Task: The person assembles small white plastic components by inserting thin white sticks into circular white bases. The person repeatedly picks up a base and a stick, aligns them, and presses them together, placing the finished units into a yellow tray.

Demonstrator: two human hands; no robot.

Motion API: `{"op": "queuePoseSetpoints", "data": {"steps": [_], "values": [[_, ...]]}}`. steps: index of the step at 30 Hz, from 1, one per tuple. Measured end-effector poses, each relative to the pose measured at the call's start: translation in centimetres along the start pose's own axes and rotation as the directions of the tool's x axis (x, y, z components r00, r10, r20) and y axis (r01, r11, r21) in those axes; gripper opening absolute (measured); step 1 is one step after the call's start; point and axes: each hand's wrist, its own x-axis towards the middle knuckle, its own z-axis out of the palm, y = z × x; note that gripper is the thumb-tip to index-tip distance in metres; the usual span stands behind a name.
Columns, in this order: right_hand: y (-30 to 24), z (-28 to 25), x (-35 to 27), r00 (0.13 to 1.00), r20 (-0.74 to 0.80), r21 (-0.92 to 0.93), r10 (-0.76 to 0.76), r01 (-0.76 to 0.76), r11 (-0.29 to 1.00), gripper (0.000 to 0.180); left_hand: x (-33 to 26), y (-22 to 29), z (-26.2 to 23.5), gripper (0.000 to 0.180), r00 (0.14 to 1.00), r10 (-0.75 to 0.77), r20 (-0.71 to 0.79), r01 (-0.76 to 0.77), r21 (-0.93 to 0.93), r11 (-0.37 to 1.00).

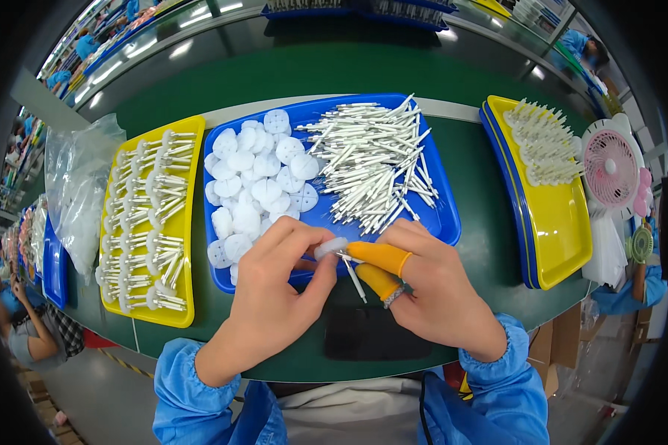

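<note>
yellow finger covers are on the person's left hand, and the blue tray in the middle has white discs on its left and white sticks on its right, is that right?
Not quite: in the head view the yellow finger covers are on the person's right hand, and the blue tray in the middle has white discs on its left and white sticks on its right.

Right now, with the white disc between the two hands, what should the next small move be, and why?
Probably press the white stick gently toward the white disc: the left hand pinches the disc, the stick hangs by the yellow-covered fingers of the right hand, and other discs in the yellow tray on the left already carry sticks. Whether this one is seated, I can't tell.
</note>
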Motion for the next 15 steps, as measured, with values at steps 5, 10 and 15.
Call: {"op": "queuePoseSetpoints", "data": {"steps": [5,10,15], "values": [[0.4,-0.1,-0.1,0.999,0.043,-0.014,-0.001,0.001,1.000,0.049,0.0,-0.1,0.2,0.022,1.000,0.017,-0.012,-0.017,0.037,0.999],[0.8,-0.2,0.0,0.999,0.044,-0.053,0.000,0.002,0.999,0.051,-0.1,-0.3,0.3,0.020,0.999,0.025,-0.028,-0.023,0.070,0.997],[1.2,-0.1,0.2,0.999,0.045,-0.133,0.011,-0.005,0.991,0.050,-0.3,0.1,0.3,0.019,0.996,-0.072,-0.044,0.074,0.044,0.996]]}}
